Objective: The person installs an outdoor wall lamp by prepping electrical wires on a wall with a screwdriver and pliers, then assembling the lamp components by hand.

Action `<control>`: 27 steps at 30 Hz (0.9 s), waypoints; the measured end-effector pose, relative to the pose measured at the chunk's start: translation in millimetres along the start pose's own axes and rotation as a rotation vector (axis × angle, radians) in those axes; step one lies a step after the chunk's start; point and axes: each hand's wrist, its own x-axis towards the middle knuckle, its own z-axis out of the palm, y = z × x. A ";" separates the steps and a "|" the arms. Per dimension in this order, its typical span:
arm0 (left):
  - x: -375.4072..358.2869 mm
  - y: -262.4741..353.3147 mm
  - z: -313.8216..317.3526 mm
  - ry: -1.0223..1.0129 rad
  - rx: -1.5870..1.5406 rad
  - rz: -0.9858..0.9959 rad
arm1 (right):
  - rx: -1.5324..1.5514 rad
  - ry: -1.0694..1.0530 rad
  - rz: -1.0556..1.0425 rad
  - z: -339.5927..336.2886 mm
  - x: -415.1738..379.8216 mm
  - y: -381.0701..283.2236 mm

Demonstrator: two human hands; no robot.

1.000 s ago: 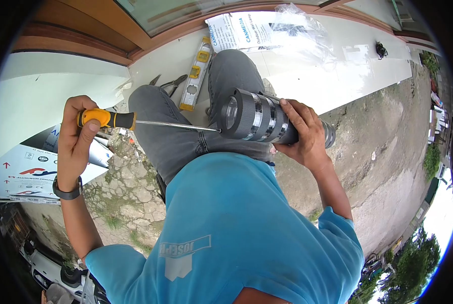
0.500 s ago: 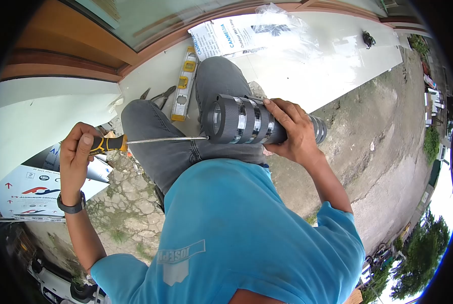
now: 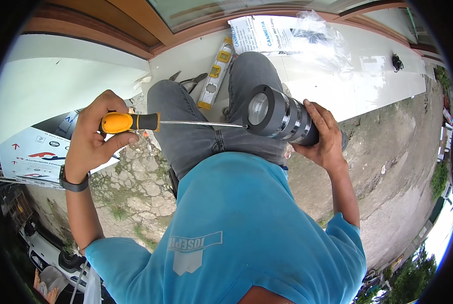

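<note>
My left hand (image 3: 96,137) is loosely around the handle of a screwdriver (image 3: 130,122), with the thumb held off the yellow and black grip. The long metal shaft runs across my thighs, and its tip meets the rim at the end of a dark grey cylindrical wall lamp (image 3: 278,116). My right hand (image 3: 325,134) is closed round the lamp's body, thumb below and fingers above. The lamp is tilted, showing a round clear lens at its near end and clear bands along its side. Any screw at the tip is too small to make out.
A yellow and silver spirit level (image 3: 216,73) and pliers (image 3: 193,81) lie beyond my knees. Farther off are a lamp box (image 3: 264,35) and clear plastic wrap (image 3: 324,43) on white tiles. A printed aluminium-composite panel (image 3: 31,152) lies at left, above cracked ground.
The lamp has turned so its lens end faces me more. My left hand has loosened and shifted round the handle, its thumb now off it. The whole view has moved slightly.
</note>
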 end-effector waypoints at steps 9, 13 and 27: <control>2.6 18.4 -1.8 -0.210 0.155 -0.029 | -0.002 -0.067 -0.077 -8.1 13.3 6.1; 0.3 22.4 0.2 -0.222 0.410 0.108 | 0.012 -0.093 -0.103 -13.2 19.6 8.2; -13.3 14.6 13.5 -0.748 -0.536 -0.967 | 0.046 -0.270 -0.165 -24.9 46.2 18.6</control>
